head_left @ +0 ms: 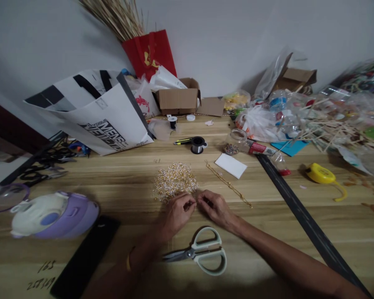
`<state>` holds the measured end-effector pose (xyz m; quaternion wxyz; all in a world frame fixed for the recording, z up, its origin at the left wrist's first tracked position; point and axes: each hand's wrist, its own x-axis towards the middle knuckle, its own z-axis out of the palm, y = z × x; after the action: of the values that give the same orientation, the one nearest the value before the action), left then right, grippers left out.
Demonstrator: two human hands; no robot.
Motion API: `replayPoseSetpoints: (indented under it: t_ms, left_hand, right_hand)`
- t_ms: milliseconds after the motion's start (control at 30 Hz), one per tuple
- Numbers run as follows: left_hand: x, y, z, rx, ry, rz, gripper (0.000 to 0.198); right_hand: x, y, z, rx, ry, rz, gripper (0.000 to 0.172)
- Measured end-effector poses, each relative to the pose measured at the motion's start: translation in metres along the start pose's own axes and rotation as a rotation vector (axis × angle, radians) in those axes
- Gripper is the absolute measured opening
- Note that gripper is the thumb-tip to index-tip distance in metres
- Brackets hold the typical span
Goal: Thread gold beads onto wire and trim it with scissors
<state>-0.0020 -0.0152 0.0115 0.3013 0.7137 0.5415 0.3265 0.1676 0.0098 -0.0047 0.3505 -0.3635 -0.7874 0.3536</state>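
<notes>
In the head view my left hand (178,211) and my right hand (217,209) meet fingertip to fingertip over the wooden table. Both are pinched closed, and whatever lies between their fingers is too small to make out. A heap of gold and clear beaded strands (175,180) lies just beyond my left hand, touching or nearly touching it. To the right of my right hand stretches a thin gold beaded chain (229,185). Scissors with pale green handles (202,251) rest below my hands, blades pointing left.
A spool of dark wire (198,145), a yellow-black cutter (182,142) and a white card (231,165) lie farther back. At left are a purple-white pouch (56,216) and a black slab (87,257). A yellow tape measure (321,173) sits right. Bags and boxes line the wall.
</notes>
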Motion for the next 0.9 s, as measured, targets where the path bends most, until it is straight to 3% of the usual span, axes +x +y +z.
replayPoseSetpoints:
  t_ms: [200,533,900]
  left_hand:
    - [-0.001,-0.006,0.002,0.041,0.020,0.032,0.011]
    - [-0.005,-0.011,0.004,0.301,0.059,0.346,0.015]
    - [-0.005,-0.017,0.006,0.203,0.063,0.299,0.014]
  right_hand:
    - [0.001,-0.001,-0.001,0.032,-0.026,0.040,0.019]
    - [0.001,0.001,-0.002,0.020,-0.085,0.041,0.016]
    - [0.001,-0.003,-0.003,-0.002,-0.108,0.029,0.019]
